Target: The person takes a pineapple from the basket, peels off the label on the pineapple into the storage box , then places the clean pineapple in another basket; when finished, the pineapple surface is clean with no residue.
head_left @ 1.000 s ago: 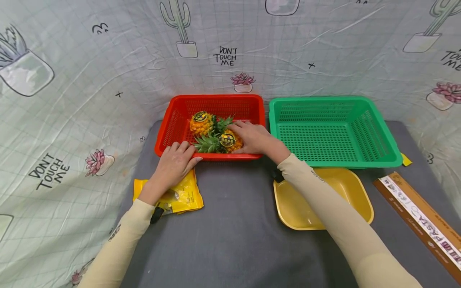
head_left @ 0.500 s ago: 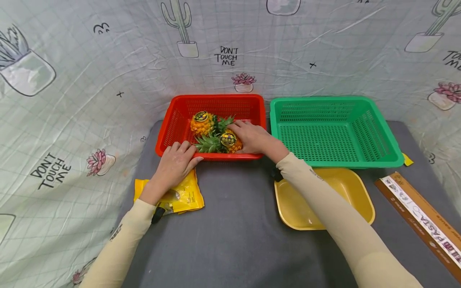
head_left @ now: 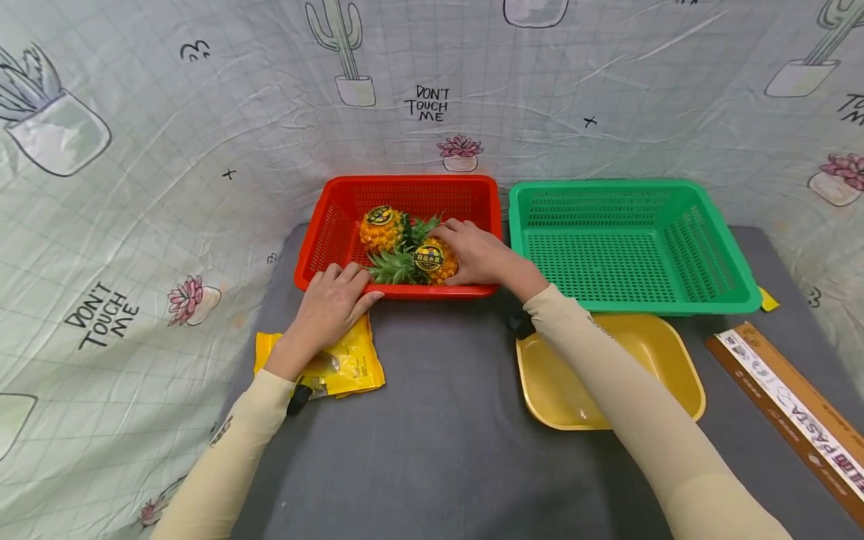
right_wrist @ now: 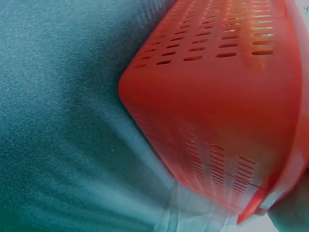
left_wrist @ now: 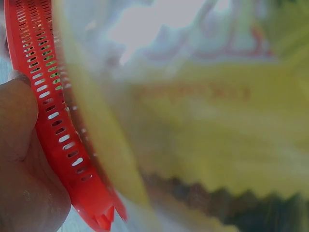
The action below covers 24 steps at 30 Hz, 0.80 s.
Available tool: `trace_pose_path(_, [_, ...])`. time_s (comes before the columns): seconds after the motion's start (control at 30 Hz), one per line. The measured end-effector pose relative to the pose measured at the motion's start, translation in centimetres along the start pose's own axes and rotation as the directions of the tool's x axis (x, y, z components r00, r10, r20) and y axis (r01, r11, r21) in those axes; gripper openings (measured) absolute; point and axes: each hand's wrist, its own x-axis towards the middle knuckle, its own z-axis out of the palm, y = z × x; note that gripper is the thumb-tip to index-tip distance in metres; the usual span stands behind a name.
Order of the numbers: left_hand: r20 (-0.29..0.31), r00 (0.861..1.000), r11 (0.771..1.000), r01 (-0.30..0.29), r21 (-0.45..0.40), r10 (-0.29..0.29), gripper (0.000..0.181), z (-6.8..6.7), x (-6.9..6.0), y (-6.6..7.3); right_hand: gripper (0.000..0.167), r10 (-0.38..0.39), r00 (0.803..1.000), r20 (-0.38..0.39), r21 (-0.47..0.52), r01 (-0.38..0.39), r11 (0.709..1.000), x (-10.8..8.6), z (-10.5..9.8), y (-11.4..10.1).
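Two small pineapples lie in a red perforated basket (head_left: 317, 255) in the head view. My right hand (head_left: 482, 255) curls round the nearer pineapple (head_left: 442, 262), fingers over its far side and thumb at its near side; a black label faces up. The other pineapple (head_left: 382, 234) sits behind it to the left, and green leaves lie between them. My left hand (head_left: 332, 307) holds the basket's front rim near its left end, fingers over the rim and thumb along the outside. Under this hand is a yellow bag (head_left: 358, 367), which fills much of the left wrist view.
Right of the red basket stands a green perforated basket (head_left: 607, 259). A yellow plastic basin (head_left: 553, 390) sits before it, partly behind my right forearm. A long brown pasta box (head_left: 796, 412) lies at far right on the grey table (head_left: 432, 450). A patterned cloth hangs behind.
The head view has shifted slightly. My right hand looks marginally higher over the nearer pineapple, while my left hand keeps its place on the basket rim.
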Motion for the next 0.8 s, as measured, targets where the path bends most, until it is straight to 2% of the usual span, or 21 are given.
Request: trace_pose_path(0.8, [-0.019, 1.0, 1.0, 0.003, -0.007, -0.004, 0.039, 0.0, 0.1, -0.1, 0.087, 0.002, 0.997, -0.074, 0.046, 0.001, 0.999, -1.3, -2.5, -0.4])
